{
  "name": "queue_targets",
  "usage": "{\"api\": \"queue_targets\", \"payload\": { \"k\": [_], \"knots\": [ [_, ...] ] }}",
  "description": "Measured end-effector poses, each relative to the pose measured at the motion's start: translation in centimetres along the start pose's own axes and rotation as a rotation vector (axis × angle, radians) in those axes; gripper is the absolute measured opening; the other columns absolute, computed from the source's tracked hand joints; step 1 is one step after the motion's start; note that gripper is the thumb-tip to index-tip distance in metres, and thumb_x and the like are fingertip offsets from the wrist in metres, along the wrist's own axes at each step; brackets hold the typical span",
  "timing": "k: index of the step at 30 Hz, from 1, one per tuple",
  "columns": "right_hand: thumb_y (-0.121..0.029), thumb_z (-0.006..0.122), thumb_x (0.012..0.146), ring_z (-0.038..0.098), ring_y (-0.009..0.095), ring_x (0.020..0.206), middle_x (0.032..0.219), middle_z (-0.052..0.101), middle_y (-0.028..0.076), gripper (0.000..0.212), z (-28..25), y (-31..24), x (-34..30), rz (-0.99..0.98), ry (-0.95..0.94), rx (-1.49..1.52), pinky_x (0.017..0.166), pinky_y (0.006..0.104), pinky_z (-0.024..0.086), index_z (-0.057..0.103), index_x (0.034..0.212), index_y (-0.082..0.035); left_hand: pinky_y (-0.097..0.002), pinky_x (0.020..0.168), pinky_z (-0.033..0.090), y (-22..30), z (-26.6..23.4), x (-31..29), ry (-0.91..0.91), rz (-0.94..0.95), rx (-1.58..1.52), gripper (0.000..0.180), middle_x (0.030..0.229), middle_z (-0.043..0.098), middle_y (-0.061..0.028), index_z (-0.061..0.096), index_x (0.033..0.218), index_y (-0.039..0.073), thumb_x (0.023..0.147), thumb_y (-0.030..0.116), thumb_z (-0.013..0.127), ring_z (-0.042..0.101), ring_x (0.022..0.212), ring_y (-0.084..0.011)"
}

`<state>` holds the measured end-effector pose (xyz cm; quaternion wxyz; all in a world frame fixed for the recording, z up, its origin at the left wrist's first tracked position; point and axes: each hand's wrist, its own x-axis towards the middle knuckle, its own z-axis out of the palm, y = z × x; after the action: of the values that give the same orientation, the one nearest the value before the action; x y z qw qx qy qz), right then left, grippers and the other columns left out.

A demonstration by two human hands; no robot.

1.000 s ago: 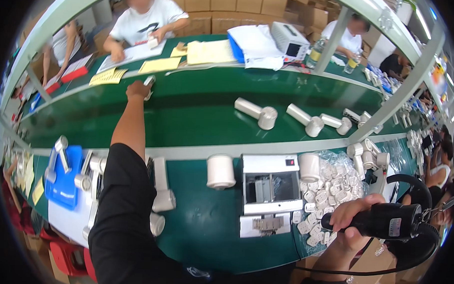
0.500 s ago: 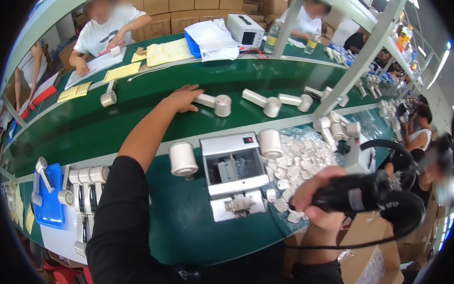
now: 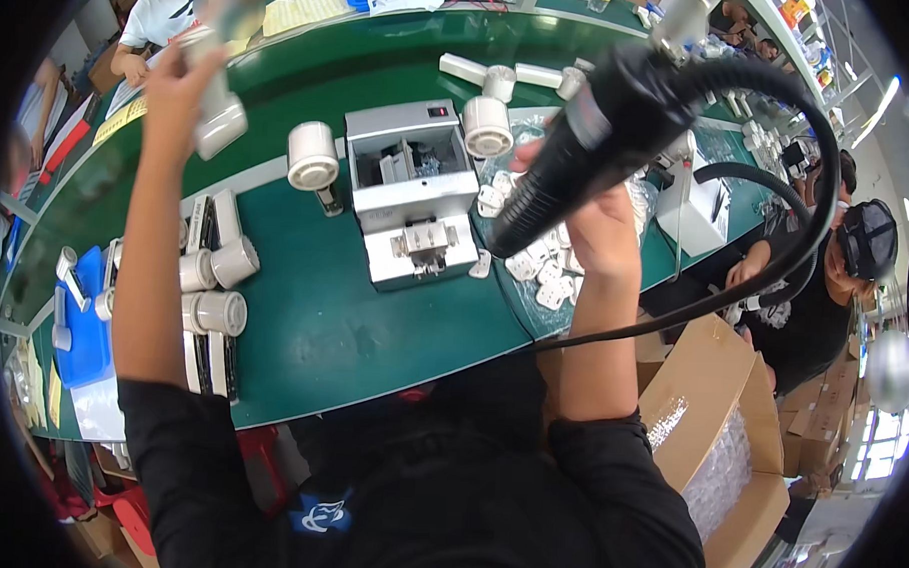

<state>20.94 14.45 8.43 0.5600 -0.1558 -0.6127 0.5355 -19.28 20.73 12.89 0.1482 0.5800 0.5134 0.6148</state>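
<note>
My left hand [image 3: 176, 89] is raised at the far left of the green bench, its fingers wrapped round a white handheld device [image 3: 220, 128] with a round head; motion smears its upper end. My right hand [image 3: 592, 224] grips a thick black corded power tool [image 3: 569, 148], tilted above a pile of small white plastic parts [image 3: 550, 267]. Between my arms stands a silver screw feeder [image 3: 412, 202] with an open hopper. A white round-headed device [image 3: 313, 157] stands at its left, and a white cylinder [image 3: 487, 127] at its right.
Several white devices [image 3: 218, 316] lie in rows beside my left forearm, near a blue tray [image 3: 85, 321]. More devices [image 3: 500, 82] lie beyond the feeder. An open cardboard box [image 3: 687, 377] sits at the lower right; a co-worker in a dark cap [image 3: 867, 238] is close by.
My left hand has picked up a white device from the far strip of bench and swung it left. My right hand has raised the black tool and tilted it. The view has shifted.
</note>
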Motion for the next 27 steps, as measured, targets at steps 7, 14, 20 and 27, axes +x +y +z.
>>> {"api": "queue_targets", "payload": {
  "k": [7, 14, 20, 27],
  "knots": [
    [-0.018, 0.073, 0.063, 0.054, 0.030, 0.085, 0.090, 0.054, 0.013, 0.038, -1.6, 6.8, -6.9, 0.366, -0.198, -1.205, 0.074, 0.0356, 0.044, 0.061, 0.096, -0.002, -0.0321, 0.076, 0.046, 9.4, -0.2, -17.7, 0.117, -0.023, -0.150, 0.021, 0.087, 0.060, -0.0115, 0.054, 0.096, -0.001, 0.077, 0.007, 0.060, 0.058, 0.082, -0.0181],
    [-0.002, 0.067, 0.071, 0.045, 0.009, 0.063, 0.066, 0.047, 0.002, 0.016, -0.4, 3.7, -6.3, 0.569, 0.019, -0.940, 0.059, 0.0210, 0.038, 0.055, 0.081, -0.001, -0.0251, 0.065, 0.044, 6.2, 6.6, -28.4, -0.165, -0.226, -0.367, 0.052, 0.092, 0.052, -0.0069, 0.041, 0.120, 0.005, 0.074, -0.001, 0.064, 0.050, 0.077, -0.0101],
    [0.005, 0.061, 0.075, 0.060, 0.015, 0.057, 0.079, 0.061, 0.011, 0.029, 6.8, 1.3, -6.6, 0.482, 0.100, -0.022, 0.050, 0.0224, 0.050, 0.057, 0.104, 0.003, -0.0367, 0.078, 0.043, 5.7, 8.2, -28.0, -0.349, 0.114, 0.042, 0.060, 0.106, 0.051, -0.0178, 0.039, 0.122, 0.003, 0.075, 0.024, 0.069, 0.053, 0.092, -0.0304],
    [-0.006, 0.065, 0.076, 0.032, 0.006, 0.044, 0.047, 0.039, -0.001, 0.035, 11.1, 3.0, -6.8, 0.275, -0.093, -0.581, 0.041, 0.0242, 0.024, 0.041, 0.052, -0.003, -0.0391, 0.083, 0.042, 4.2, 8.8, -28.3, -0.269, 0.130, -0.025, 0.070, 0.109, 0.052, -0.0173, 0.042, 0.118, 0.001, 0.073, 0.049, 0.066, 0.053, 0.097, -0.0332]
  ]
}}
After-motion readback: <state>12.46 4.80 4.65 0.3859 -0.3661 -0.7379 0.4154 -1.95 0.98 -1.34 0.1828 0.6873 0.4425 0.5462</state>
